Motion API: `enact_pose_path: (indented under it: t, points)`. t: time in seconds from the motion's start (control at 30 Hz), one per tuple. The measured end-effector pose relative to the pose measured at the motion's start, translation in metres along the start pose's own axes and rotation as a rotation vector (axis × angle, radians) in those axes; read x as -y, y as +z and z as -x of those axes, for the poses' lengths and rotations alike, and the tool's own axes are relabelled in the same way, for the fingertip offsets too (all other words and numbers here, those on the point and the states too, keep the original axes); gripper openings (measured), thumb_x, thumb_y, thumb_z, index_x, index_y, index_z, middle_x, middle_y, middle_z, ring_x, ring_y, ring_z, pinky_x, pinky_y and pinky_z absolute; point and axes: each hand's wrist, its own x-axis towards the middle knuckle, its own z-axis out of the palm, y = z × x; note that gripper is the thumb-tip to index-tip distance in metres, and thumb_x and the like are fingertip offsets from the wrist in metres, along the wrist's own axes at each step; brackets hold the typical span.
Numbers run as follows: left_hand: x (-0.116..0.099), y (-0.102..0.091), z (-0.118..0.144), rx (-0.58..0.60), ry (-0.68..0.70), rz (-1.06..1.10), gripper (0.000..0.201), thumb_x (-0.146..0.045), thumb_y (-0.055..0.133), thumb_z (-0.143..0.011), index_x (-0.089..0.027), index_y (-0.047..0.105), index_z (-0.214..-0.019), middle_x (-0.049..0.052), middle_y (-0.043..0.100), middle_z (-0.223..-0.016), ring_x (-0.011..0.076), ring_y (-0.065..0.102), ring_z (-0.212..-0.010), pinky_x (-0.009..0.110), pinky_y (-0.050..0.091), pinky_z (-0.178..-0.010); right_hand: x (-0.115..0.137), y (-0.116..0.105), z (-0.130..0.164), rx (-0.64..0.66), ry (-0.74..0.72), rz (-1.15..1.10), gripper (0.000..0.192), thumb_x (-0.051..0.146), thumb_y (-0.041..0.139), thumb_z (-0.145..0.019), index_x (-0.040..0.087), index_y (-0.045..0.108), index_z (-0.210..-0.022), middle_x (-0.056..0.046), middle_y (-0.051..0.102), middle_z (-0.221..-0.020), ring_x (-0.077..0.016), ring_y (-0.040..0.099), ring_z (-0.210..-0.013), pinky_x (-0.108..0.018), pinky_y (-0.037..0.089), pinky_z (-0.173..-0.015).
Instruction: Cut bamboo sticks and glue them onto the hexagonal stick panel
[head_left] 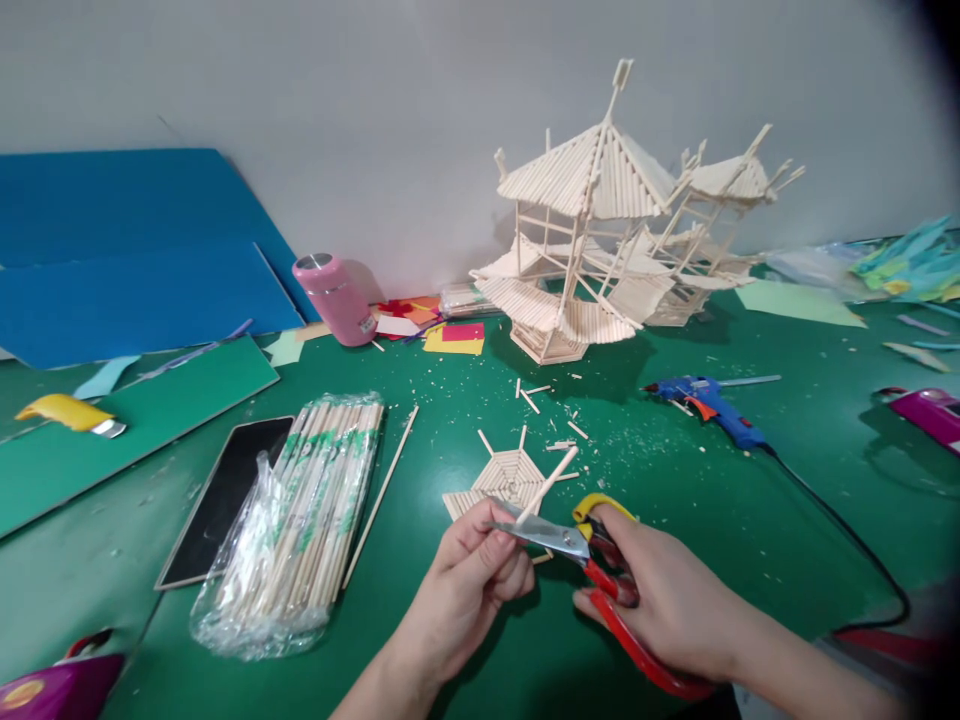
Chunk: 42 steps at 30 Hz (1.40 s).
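Pinched in my left hand is a thin wooden stick that slants up to the right. My right hand grips the red and yellow handles of a pair of scissors. Its blades reach left to the stick close to my left fingertips; whether they are cutting I cannot tell. Just behind my hands a web-shaped panel of short sticks lies on the table, with several stick ends jutting out. My left hand and the scissors partly hide it.
A stick pagoda model stands at the back. To the right lies a blue glue gun with a trailing black cord. Left are a plastic bag of chopsticks, a dark phone-like slab, a yellow cutter and a pink bottle.
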Motion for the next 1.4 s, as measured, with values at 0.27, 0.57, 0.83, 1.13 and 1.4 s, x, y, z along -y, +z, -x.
enact_pose_path:
  t: [0.27,0.57,0.83,1.13,1.4]
  points:
    - [-0.022,-0.001,-0.001,-0.077,0.039,-0.035,0.018,-0.027,0.047,-0.086,-0.016,0.053,-0.073,-0.010,0.017,-0.047,0.0040,0.016,-0.040,0.022,0.020,-0.048,-0.027,-0.026,0.004,-0.120,0.071,0.029,0.040,0.042,0.057,-0.075,0.024,0.039,-0.106,0.001,0.060,-0.079,-0.0138,0.058,-0.060,-0.024,0.045,-0.055]
    - [-0.006,0.001,0.001,-0.299,0.114,-1.000,0.020,-0.031,0.044,-0.087,-0.017,0.053,-0.076,-0.002,0.044,-0.063,0.0101,0.035,-0.056,0.022,0.028,-0.051,-0.102,-0.046,0.014,-0.576,0.144,0.524,0.051,0.048,0.055,-0.073,0.015,0.046,-0.111,-0.016,0.057,-0.104,-0.0328,0.057,-0.095,-0.045,0.046,-0.075]
    - [-0.003,-0.001,0.000,-0.107,0.279,-1.469,0.012,-0.016,0.044,-0.085,-0.018,0.054,-0.078,0.002,0.055,-0.069,0.0144,0.048,-0.063,0.024,0.035,-0.060,0.006,-0.025,-0.004,-0.605,-0.502,0.509,0.031,0.025,0.054,-0.080,0.025,0.054,-0.111,-0.006,0.060,-0.107,-0.0253,0.049,-0.104,-0.042,0.034,-0.088]
    - [-0.006,-0.005,0.001,-0.112,0.408,-1.645,0.013,-0.013,0.044,-0.082,-0.018,0.054,-0.075,0.002,0.054,-0.064,0.0149,0.046,-0.058,0.025,0.033,-0.057,0.018,0.004,-0.038,-0.319,-0.483,0.319,0.031,0.029,0.037,-0.091,0.018,0.064,-0.084,-0.003,0.057,-0.068,-0.0157,0.047,-0.068,-0.029,0.032,-0.062]
    - [-0.005,0.002,0.000,-0.177,0.337,-1.435,0.013,-0.014,0.045,-0.083,-0.018,0.056,-0.077,0.000,0.057,-0.065,0.0127,0.051,-0.057,0.022,0.036,-0.055,0.019,-0.008,-0.027,-0.049,-0.418,-0.065,0.027,0.026,0.039,-0.092,0.019,0.060,-0.077,0.002,0.056,-0.067,-0.0101,0.051,-0.065,-0.021,0.039,-0.060]
